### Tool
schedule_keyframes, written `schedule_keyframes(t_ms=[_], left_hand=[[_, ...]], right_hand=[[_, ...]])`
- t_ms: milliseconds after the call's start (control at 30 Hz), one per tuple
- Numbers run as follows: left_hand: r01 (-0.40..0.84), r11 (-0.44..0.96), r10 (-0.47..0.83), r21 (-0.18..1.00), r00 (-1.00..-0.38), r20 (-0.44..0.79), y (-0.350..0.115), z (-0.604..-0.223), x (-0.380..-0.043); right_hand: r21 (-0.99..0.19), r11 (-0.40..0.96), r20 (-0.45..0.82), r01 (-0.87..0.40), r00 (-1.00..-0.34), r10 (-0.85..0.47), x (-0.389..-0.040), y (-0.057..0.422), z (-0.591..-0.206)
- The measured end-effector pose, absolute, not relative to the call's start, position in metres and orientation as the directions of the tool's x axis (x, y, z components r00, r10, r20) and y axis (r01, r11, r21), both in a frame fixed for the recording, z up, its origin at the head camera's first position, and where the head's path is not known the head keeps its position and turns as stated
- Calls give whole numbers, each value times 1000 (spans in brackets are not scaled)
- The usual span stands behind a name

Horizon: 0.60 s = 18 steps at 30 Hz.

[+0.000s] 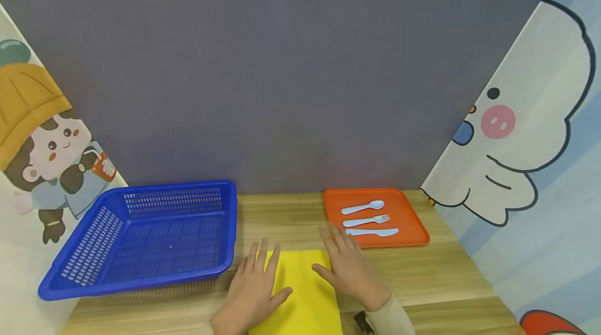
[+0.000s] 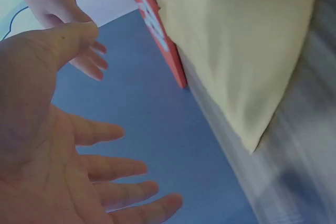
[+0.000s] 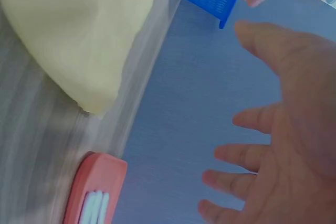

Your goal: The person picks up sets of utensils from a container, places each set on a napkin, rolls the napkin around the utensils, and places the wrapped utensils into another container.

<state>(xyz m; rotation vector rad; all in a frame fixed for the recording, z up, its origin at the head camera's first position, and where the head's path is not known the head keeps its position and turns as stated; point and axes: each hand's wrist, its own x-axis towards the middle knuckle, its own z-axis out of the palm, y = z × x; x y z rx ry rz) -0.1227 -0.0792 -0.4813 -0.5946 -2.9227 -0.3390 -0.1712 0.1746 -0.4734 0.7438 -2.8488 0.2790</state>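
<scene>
A yellow cloth (image 1: 307, 293) lies flat on the table between the two hands. My left hand (image 1: 253, 293), fingers spread and straight, hovers over its left edge. Over the cloth's right edge is my right hand (image 1: 349, 270), likewise with straight fingers, its fingertips near the orange tray. Neither hand holds anything. In the left wrist view the left palm (image 2: 37, 166) stands apart from the cloth (image 2: 236, 40). The right wrist view shows the right palm (image 3: 283, 156) clear of the cloth (image 3: 79, 30) too.
A blue plastic basket (image 1: 230, 241) stands at the left. On the orange tray (image 1: 408, 225) at the back right lie a white spoon (image 1: 363, 207), a fork (image 1: 366, 221) and a knife (image 1: 375, 232). A grey partition (image 1: 281, 74) rises behind the wooden table (image 1: 281, 215).
</scene>
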Motion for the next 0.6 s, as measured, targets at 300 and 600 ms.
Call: schedule_keyframes(t_ms=[300,600], left_hand=[[451,863,442,228,-892,94,-83,-498,-109],[483,849,498,215,-867,-20,-80,-515,-95]], right_hand=[[-273,798,101,-537,-841,-531,-176,172,-483],[-203,739,110,-643,-765,-635,-184,169,-499]])
